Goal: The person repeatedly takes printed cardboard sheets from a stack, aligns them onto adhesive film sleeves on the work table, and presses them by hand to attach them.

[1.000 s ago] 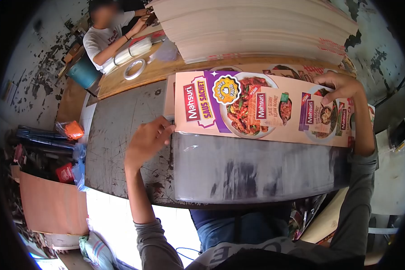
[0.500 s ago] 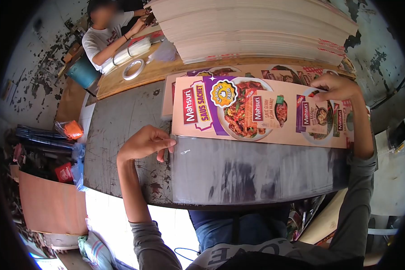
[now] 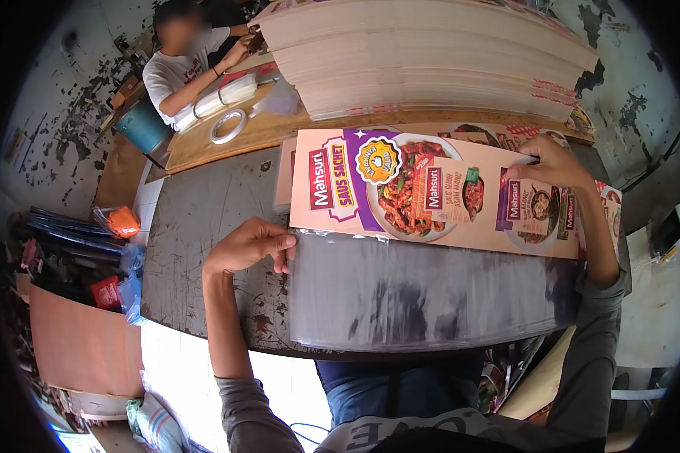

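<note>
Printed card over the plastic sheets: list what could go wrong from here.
The printed card could bend or swing askew, since the right hand grips it near one end.
The thin plastic sheets might crease or slide; the left hand is by their upper-left corner.
The tall stack stands close behind, so a reaching hand might knock it.
</note>
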Motion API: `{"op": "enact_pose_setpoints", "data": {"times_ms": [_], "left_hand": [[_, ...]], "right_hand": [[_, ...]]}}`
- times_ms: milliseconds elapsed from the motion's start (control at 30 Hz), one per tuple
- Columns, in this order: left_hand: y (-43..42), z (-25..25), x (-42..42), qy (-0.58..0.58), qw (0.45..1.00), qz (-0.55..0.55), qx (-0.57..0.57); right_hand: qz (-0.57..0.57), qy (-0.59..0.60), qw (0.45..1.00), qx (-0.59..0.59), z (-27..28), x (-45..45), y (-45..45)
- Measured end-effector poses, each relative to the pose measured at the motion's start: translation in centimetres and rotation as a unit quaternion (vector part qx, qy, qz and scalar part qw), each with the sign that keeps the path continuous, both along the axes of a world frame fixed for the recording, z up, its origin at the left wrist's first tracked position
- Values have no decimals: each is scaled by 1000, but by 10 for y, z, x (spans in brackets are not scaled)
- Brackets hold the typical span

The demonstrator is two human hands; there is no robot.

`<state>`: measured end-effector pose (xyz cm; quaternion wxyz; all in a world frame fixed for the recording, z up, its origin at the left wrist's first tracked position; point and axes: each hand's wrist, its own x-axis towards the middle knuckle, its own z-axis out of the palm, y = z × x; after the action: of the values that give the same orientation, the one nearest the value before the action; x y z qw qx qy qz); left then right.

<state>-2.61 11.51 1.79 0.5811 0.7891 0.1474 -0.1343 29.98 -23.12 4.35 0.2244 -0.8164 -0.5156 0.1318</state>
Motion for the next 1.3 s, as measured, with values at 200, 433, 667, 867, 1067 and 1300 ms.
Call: {"op": "enact_pose_setpoints", "data": {"times_ms": [200,433,667,867,1067,1300], "left_hand": [[1,-5,2,11,999,-1,45],[-1,-1,1,6,999,14,37],[-1,-4,0,-7,999,32,32],[-3,-2,1,-16,999,42,25],[-5,-1,1,-30,997,51,42],[3,-5,-1,1,999,28,18]], "right_hand": [[60,-5,997,53,-10,4,1],[52,-25,996,71,-4,-6,1],[45,6,998,47,-3,-3,-1],[65,27,997,35,-5,-1,-1],[63,61,996,26,-2,-1,2],[117,76,988,-62,-7,-5,8]]}}
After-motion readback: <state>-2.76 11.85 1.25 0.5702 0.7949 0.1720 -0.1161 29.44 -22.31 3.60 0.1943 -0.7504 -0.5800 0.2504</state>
